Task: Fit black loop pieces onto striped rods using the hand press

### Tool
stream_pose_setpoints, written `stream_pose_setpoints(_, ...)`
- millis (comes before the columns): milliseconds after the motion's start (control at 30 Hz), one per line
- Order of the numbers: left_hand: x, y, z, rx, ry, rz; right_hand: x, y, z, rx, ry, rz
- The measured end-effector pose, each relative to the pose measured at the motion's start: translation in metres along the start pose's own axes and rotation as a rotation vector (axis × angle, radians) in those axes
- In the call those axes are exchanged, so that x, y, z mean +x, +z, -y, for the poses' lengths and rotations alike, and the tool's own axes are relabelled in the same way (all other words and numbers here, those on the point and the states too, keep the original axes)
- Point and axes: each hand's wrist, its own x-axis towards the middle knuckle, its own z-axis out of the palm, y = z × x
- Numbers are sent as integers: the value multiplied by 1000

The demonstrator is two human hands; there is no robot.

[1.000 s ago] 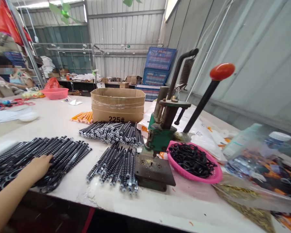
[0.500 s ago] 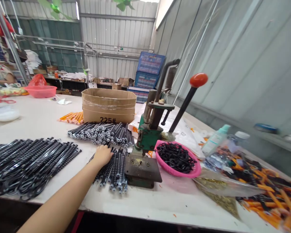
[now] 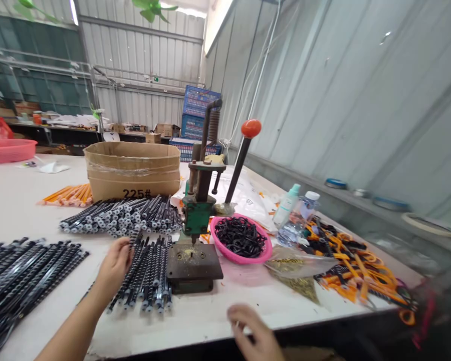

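My left hand (image 3: 115, 265) is closed at the left edge of a bundle of black-and-white patterned rods (image 3: 150, 276) with grey tips. A thin patterned length sticks out past its wrist, apparently a rod in its grip; the fingers hide most of it. My right hand (image 3: 255, 333) hovers blurred over the table's front edge, fingers curled, and whether it holds anything is unclear. Between the hands stands a green hand press (image 3: 197, 218) with a red-knobbed lever and a dark base plate (image 3: 195, 268). A pink basket (image 3: 244, 259) of black loops sits beside it.
More patterned rods lie at far left (image 3: 26, 281) and before a cardboard box (image 3: 131, 165). Orange rods (image 3: 69, 194) lie left of that box. At right are a clear bag of small brass-coloured pieces (image 3: 296, 283), bottles (image 3: 287, 205) and an orange-black heap (image 3: 357, 271).
The view has swung right. My left hand has drawn back and left, the patterned rod moving with it. My right hand has come into view at the bottom.
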Motion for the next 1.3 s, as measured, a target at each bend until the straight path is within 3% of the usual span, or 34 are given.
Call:
stream_pose_setpoints(100,-33,-8,-20,-632,41,-116,63,-45,-6,-364,114,-118)
stream_pose_setpoints(200,-57,2,-32,-837,72,-145,121,-70,-11,-608,243,-3)
stream_pose_setpoints(300,-73,24,-27,-899,46,-150,158,-70,-21,-686,320,166)
stream_pose_setpoints(467,-80,49,-7,-688,-37,-140,174,-58,-36,-820,410,369)
stream_pose_setpoints(767,-72,43,-8,-787,-8,-28,175,-66,-37,-815,388,501)
stream_pose_setpoints(1000,-72,37,-2,-654,-81,-28,179,-63,-46,-701,350,403)
stream_pose_setpoints(1167,-84,29,-26,-673,-53,-68,175,-73,-49,-496,296,178)
stream_pose_setpoints(1300,-93,30,-45,-694,-137,63,177,-82,-43,-279,325,-17)
